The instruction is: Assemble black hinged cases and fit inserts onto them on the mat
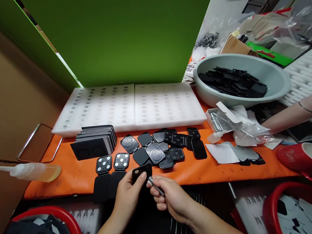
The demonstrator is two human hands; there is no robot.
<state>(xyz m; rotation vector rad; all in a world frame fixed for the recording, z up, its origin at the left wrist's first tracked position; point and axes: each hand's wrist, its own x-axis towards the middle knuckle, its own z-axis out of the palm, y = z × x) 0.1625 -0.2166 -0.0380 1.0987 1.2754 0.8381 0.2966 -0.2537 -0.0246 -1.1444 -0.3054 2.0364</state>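
Observation:
In front of my lap, my left hand (128,194) pinches a small black rounded-square plate (142,169) between thumb and fingers; a pale round spot shows on it. Close beside it, my right hand (172,195) is closed around a thin threaded metal rod (158,187). The rod's upper end is right by the plate; whether they touch I cannot tell. Beyond my hands lies a loose pile of black hinged square plates (155,152). To the left, two hinged plates with white dots (121,160) lie on the orange table cover (74,177).
A stack of black sheets (94,145) stands left of the pile. White foam trays (133,110) lie behind it. A plastic bottle with a long nozzle (35,171) lies at left. A grey basin of black pieces (282,82), a red mug (292,157) and red tubs (269,210) are around me.

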